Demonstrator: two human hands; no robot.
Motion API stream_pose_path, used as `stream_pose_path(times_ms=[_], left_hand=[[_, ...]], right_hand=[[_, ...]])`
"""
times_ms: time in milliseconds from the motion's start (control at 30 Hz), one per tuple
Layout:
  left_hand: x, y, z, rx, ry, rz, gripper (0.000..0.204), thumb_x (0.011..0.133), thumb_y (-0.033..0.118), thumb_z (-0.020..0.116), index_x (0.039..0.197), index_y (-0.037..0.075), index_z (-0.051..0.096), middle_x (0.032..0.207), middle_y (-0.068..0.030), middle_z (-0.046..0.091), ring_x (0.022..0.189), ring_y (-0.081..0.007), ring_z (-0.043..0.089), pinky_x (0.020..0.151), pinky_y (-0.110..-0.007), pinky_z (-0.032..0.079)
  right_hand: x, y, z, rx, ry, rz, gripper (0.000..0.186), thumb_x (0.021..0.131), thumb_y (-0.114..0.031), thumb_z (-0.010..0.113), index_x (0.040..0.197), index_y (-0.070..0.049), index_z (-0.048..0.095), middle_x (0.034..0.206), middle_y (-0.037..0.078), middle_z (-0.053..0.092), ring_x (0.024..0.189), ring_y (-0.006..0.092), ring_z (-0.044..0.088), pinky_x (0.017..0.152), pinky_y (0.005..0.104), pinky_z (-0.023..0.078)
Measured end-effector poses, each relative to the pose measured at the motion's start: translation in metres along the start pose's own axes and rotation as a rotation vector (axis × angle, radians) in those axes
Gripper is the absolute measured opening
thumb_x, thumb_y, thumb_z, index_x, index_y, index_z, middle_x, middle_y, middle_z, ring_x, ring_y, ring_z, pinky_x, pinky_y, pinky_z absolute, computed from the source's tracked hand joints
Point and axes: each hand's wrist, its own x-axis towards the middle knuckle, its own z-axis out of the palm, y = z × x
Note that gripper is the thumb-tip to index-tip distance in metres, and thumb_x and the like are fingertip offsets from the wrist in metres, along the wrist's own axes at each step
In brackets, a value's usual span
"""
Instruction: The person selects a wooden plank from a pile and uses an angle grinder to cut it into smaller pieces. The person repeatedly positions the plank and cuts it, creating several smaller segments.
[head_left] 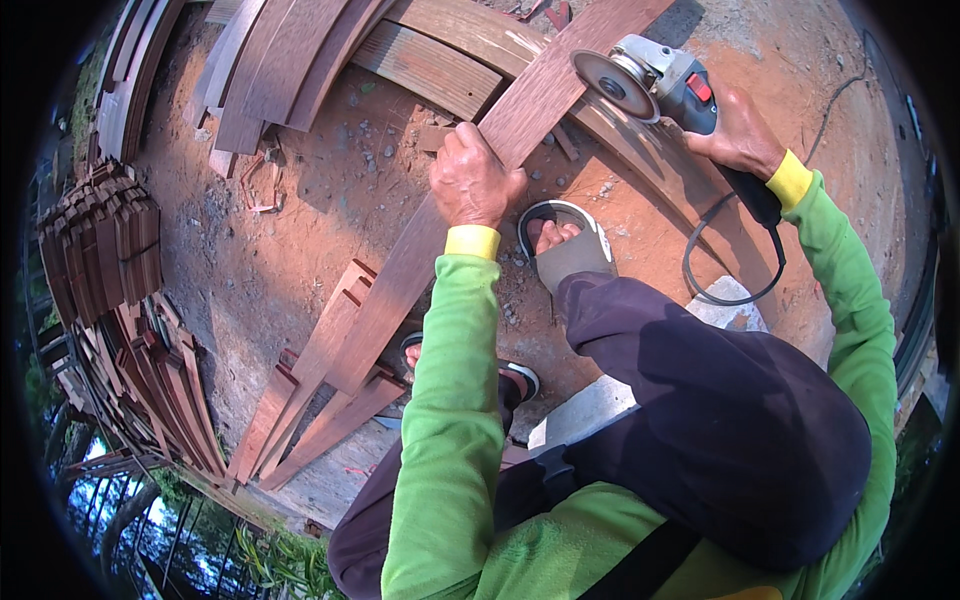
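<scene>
My left hand (pixel 472 177) is closed around the edge of a long reddish-brown wooden plank (pixel 535 112), which runs slantwise from upper right to lower left. My right hand (pixel 738 135) grips an angle grinder (pixel 690 98) with a grey metal head, a dark body and a red switch. The grinder's round disc (pixel 613 86) is at the plank's right edge; whether it touches the wood I cannot tell. From the tool's rear a black cord (pixel 777 262) loops down beside my right forearm.
Other planks (pixel 430 70) lie beneath and beyond the held one. Bundled wood pieces (pixel 100 245) are stacked at the far left, with loose strips (pixel 165 380) below. Notched boards (pixel 310 365) lie at lower left. My sandalled foot (pixel 565 245) rests on reddish soil near a concrete block (pixel 585 410).
</scene>
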Motion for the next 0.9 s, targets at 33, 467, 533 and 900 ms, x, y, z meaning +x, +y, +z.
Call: stream_pose_path(times_ms=[33, 467, 533, 900], left_hand=[[0.000, 0.000, 0.000, 0.000, 0.000, 0.001, 0.055, 0.055, 0.027, 0.080, 0.096, 0.003, 0.052, 0.090, -0.0176, 0.062, 0.083, -0.0364, 0.066, 0.074, -0.044, 0.055], [-0.001, 0.000, 0.003, 0.020, 0.022, 0.011, 0.056, 0.054, 0.030, 0.082, 0.094, 0.005, 0.051, 0.089, -0.0142, 0.060, 0.082, -0.0326, 0.064, 0.073, -0.041, 0.053], [0.000, -0.001, 0.005, 0.042, 0.020, 0.008, 0.058, 0.053, 0.032, 0.083, 0.094, 0.006, 0.051, 0.089, -0.0123, 0.059, 0.082, -0.0306, 0.064, 0.073, -0.040, 0.052], [-0.001, -0.001, 0.004, -0.008, 0.038, 0.017, 0.055, 0.054, 0.030, 0.082, 0.092, 0.006, 0.051, 0.087, -0.0125, 0.059, 0.082, -0.0308, 0.063, 0.073, -0.040, 0.051]], right_hand=[[0.000, 0.001, 0.000, 0.001, -0.002, -0.002, 0.059, 0.067, -0.021, 0.073, 0.110, 0.011, 0.049, 0.085, 0.029, 0.063, 0.080, 0.0392, 0.067, 0.075, 0.0438, 0.053], [0.004, 0.008, 0.003, -0.010, 0.021, -0.027, 0.056, 0.067, -0.022, 0.075, 0.105, 0.011, 0.051, 0.083, 0.030, 0.063, 0.079, 0.0395, 0.067, 0.074, 0.0437, 0.053], [0.005, 0.007, 0.003, 0.000, 0.018, -0.023, 0.056, 0.066, -0.022, 0.076, 0.104, 0.011, 0.051, 0.082, 0.030, 0.063, 0.078, 0.0397, 0.067, 0.073, 0.0433, 0.053], [0.008, 0.005, 0.003, -0.009, 0.033, -0.044, 0.054, 0.064, -0.023, 0.077, 0.099, 0.012, 0.054, 0.078, 0.029, 0.062, 0.076, 0.0402, 0.067, 0.071, 0.0433, 0.053]])
